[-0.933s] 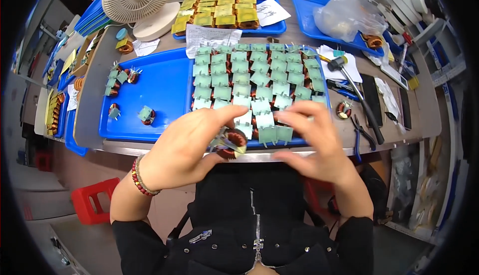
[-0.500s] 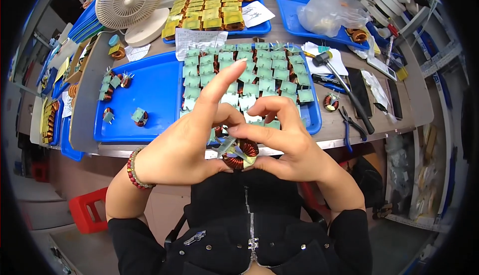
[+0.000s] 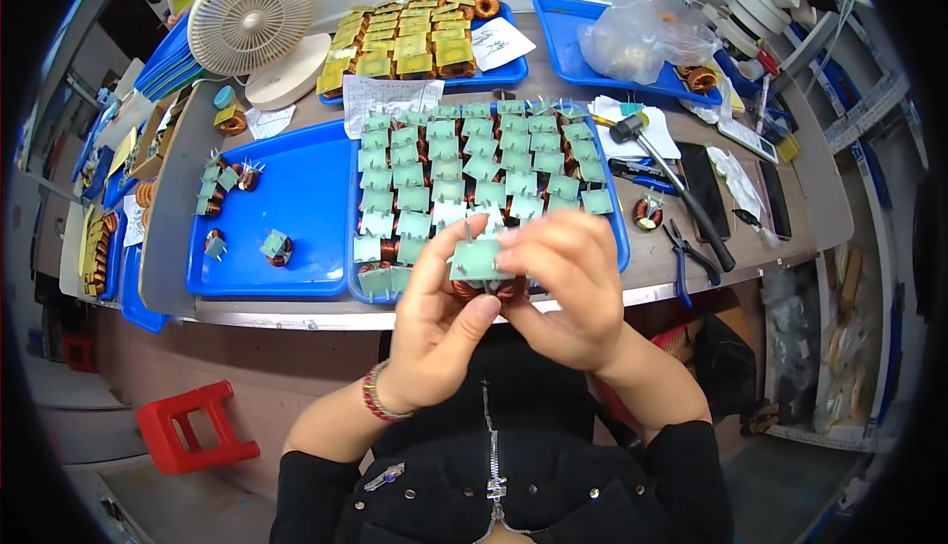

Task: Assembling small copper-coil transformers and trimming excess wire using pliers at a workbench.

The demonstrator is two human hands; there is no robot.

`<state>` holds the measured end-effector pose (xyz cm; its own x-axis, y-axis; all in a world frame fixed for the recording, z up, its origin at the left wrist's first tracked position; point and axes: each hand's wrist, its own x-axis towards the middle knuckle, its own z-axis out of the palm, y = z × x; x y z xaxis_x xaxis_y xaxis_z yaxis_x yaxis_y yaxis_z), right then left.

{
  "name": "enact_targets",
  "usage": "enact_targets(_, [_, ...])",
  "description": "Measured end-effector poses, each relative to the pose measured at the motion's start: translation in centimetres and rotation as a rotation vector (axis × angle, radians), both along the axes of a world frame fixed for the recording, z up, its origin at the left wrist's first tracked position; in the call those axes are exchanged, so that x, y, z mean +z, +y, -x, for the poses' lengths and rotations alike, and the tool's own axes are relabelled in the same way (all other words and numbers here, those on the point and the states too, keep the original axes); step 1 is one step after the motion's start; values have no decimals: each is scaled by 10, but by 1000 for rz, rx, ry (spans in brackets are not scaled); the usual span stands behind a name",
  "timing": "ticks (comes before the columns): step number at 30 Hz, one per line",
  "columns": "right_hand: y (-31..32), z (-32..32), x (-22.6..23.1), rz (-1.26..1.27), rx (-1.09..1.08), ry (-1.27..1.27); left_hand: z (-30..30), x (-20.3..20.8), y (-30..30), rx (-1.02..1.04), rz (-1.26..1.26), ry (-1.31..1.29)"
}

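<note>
Between my two hands, in front of the table edge, is a toroidal coil [image 3: 480,264] with copper windings below and a pale green board with upright pins on top. My left hand [image 3: 434,322] grips it, thumb across the windings and index finger along the board's left side. The fingers of my right hand [image 3: 571,292] are curled at the board's right edge, with the thumb low by the windings; their tips are partly smeared by motion. Just beyond stands a blue tray [image 3: 620,233] packed with rows of similar green-boarded coils.
A second blue tray [image 3: 316,189] at left holds several green-boarded coils. Yellow-topped coils [image 3: 410,45] fill a tray at the back, beside a fan [image 3: 253,13]. On the right lie a hammer [image 3: 681,189], pliers [image 3: 691,258] and a loose coil [image 3: 648,212]. A red stool [image 3: 193,430] stands at lower left.
The coil has been turned so its green board faces up. My left hand has rotated, its raised index finger now down against the board, and its forearm has shifted right.
</note>
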<state>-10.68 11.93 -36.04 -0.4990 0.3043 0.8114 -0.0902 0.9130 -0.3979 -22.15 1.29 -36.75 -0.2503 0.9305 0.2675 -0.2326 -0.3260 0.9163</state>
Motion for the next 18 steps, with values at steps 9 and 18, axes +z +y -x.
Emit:
enact_targets(9, [4,-2,-10,41,-111,65,8,-1,15,-137,11,-82])
enact_targets(18, [4,-20,-31,705,312,123,2,-4,19,-392,157,-559])
